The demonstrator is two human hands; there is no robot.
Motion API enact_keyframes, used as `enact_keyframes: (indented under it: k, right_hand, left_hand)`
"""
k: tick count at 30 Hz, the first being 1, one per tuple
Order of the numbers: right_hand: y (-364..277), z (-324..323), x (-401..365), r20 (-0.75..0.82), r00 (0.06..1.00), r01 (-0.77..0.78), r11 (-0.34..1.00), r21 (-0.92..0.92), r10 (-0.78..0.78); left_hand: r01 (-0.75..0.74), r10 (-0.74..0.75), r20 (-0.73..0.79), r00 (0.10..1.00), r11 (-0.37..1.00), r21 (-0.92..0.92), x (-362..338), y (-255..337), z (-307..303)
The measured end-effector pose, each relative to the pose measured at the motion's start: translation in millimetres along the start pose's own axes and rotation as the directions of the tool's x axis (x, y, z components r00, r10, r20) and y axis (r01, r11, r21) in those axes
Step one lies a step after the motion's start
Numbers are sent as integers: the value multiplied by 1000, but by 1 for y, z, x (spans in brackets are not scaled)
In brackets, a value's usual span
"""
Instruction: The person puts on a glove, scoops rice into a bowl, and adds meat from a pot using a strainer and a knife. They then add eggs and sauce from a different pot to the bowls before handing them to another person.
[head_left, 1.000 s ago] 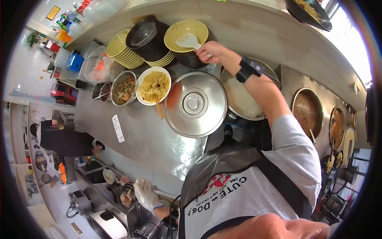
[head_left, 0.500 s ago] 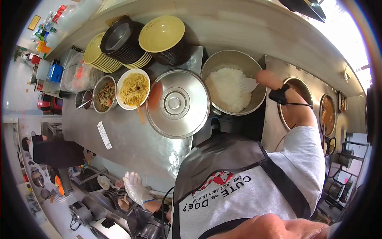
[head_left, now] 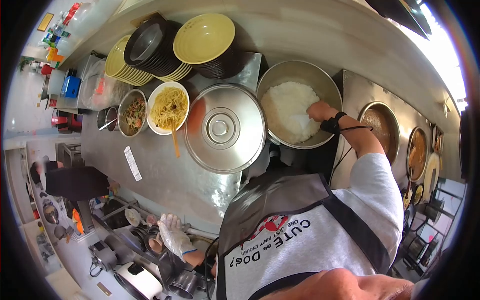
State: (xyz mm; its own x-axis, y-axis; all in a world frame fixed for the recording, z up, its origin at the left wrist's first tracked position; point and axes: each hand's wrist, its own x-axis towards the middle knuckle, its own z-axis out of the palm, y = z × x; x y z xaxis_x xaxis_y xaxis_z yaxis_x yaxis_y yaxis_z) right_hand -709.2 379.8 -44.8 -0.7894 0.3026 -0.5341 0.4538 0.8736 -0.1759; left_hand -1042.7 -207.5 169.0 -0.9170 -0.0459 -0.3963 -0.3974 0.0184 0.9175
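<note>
My right hand (head_left: 319, 112) is closed round a white rice paddle (head_left: 302, 121), low inside a deep metal pot. White rice (head_left: 286, 104) fills much of the pot (head_left: 327, 82), and the paddle's blade rests against it. My left hand (head_left: 175, 235), in a clear plastic glove, is open and empty beyond the counter's near edge. A round metal lid (head_left: 220, 128) lies left of the pot. Farther left are a white bowl of yellow shreds (head_left: 170, 106) with tongs (head_left: 175, 144) and a metal bowl of mixed vegetables (head_left: 133, 118).
Stacked yellow and black bowls (head_left: 204, 39) stand along the back. A paper slip (head_left: 133, 163) lies on the metal counter (head_left: 170, 180). Round pans of brown food (head_left: 381, 126) are at the right. Another person (head_left: 75, 183) stands at far left.
My right hand has moved left and down, deeper into the pot, with the paddle in it. My left hand has shifted slightly right. The view has shifted a little.
</note>
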Motion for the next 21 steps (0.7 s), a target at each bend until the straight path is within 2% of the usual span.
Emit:
enact_keyframes:
  k: [3, 6, 10, 12, 16, 18, 19, 21]
  right_hand:
    - [-4, 5, 9, 23, 996, 80, 997, 20, -80]
    - [-12, 8, 19, 62, 982, 177, 984, 18, -178]
    - [-24, 1, 15, 120, 981, 150, 988, 38, -154]
    - [-16, 10, 5, 32, 989, 136, 971, 196, -145]
    - [-4, 0, -19, -63, 988, 151, 947, 283, -138]
    - [-2, -10, -29, -127, 987, 144, 902, 407, -100]
    - [-1, -18, -36, -141, 986, 140, 907, 398, -90]
    - [-9, -47, -57, -62, 997, -3, 819, 574, 47]
  left_hand:
    - [27, -27, -1, 1000, 999, -31, -8, 2, 1]
    - [-22, 22, -22, 1000, 1000, -4, -19, 6, 11]
    - [8, -8, -4, 1000, 1000, 0, -13, 1, 1]
    - [17, -17, -4, 1000, 1000, -10, -13, 1, 0]
    - [35, -35, -8, 999, 999, -34, -8, 3, -3]
    - [28, -27, 20, 999, 999, -41, -4, 4, -4]
    - [26, -25, 28, 999, 999, -37, -2, 6, -3]
    - [16, -14, 53, 999, 999, -49, 0, 9, 2]
